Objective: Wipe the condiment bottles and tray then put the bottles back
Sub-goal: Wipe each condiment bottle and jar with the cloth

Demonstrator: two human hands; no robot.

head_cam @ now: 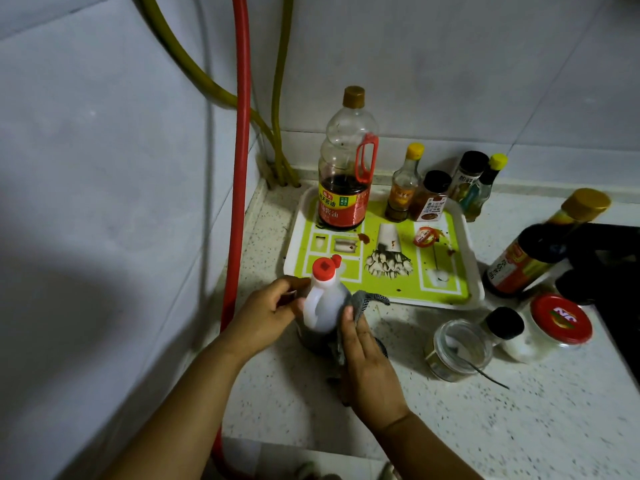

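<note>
A white jug-shaped bottle point(323, 306) with a red cap and dark liquid stands on the counter in front of the tray. My left hand point(266, 315) grips its handle side. My right hand point(363, 362) presses a grey cloth point(367, 301) against the bottle's right side. The white tray point(476, 268) with a green printed mat carries red stains. On its far side stand a large soy sauce bottle point(344, 174), a small yellow-capped bottle point(403, 185) and a black-capped spice jar point(431, 197).
Right of the tray stand two more small bottles point(479, 181), a dark sauce bottle with a gold cap point(540, 247), a red-lidded tub point(559, 320), a black-capped shaker point(505, 325) and an open glass jar point(457, 349) with a spoon. Red and yellow hoses point(240, 133) run down the corner.
</note>
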